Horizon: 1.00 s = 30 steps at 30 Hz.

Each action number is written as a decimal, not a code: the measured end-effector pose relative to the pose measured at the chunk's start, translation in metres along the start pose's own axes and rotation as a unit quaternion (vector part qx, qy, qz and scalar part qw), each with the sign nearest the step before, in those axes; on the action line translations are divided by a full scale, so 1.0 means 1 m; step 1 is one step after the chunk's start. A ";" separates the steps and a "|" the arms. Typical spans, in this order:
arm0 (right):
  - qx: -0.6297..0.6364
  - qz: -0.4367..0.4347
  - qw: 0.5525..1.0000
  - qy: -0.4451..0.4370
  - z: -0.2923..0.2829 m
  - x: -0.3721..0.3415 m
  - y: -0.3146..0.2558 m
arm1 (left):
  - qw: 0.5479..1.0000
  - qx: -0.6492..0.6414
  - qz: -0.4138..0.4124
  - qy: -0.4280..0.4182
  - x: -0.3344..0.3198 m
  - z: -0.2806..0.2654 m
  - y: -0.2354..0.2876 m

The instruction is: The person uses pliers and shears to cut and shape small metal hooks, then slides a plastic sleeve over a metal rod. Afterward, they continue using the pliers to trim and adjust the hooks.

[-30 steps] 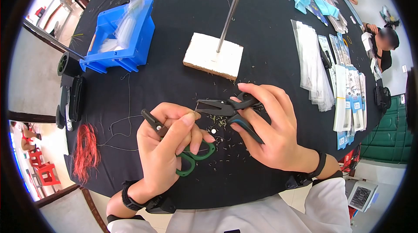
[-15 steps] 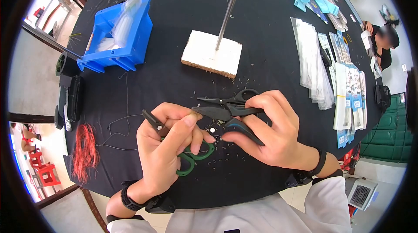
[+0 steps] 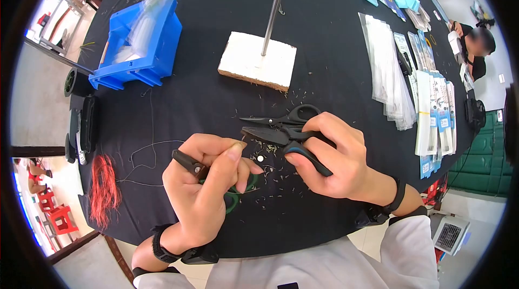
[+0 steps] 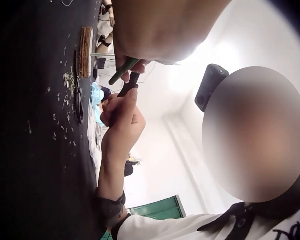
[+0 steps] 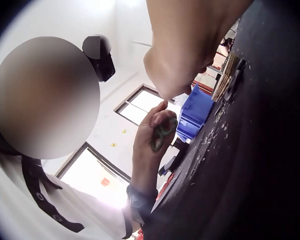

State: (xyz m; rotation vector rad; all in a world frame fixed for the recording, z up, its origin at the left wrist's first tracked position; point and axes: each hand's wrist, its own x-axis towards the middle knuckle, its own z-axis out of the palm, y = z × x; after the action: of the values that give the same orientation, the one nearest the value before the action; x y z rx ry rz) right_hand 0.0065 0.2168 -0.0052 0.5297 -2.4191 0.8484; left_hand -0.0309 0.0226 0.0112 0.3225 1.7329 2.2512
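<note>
My left hand (image 3: 203, 186) holds green-handled scissors (image 3: 232, 201) in its palm, their dark blades (image 3: 188, 162) jutting out behind the index finger. Its thumb and index finger pinch a tiny thin piece (image 3: 243, 139), too small to make out. In my right hand (image 3: 340, 154) are black pliers (image 3: 270, 135) with dark blue-and-black handles, fingers curled round them. The pliers' tips are right at the left fingertips. Black scissors (image 3: 273, 120) lie on the table just beyond the pliers and are partly covered by the right hand. In the right wrist view, green scissor loops (image 5: 162, 134) show against the left palm.
Scraps (image 3: 275, 175) litter the black cloth (image 3: 189, 105) near a white disc (image 3: 260, 158). Beyond stands a white block (image 3: 257, 62) with a metal rod (image 3: 275, 11). Left are a blue bin (image 3: 170, 40), red strands (image 3: 104, 192) and loose thin line; right, clear sleeves (image 3: 384, 73) and printed packets (image 3: 440, 116).
The right fingers, more spread a second ago, have curled closer round the pliers. The pliers have shifted toward me, leaving the black scissors more visible. The left hand keeps its pinch.
</note>
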 end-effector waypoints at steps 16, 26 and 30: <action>-0.017 0.039 0.999 0.014 0.004 -0.003 0.003 | 0.998 0.050 0.039 0.030 -0.003 0.004 -0.003; -0.068 0.115 0.991 0.010 -0.003 -0.001 0.027 | 0.998 0.063 0.002 0.000 -0.002 0.006 0.009; -0.108 0.096 0.989 0.012 -0.001 -0.003 0.029 | 0.998 0.057 -0.003 -0.034 -0.002 0.004 0.009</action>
State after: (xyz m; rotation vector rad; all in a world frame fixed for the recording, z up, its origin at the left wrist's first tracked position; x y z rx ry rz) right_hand -0.0059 0.2384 -0.0193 0.2055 -2.5300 0.6524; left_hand -0.0287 0.0235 0.0206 0.4125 1.8276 2.1164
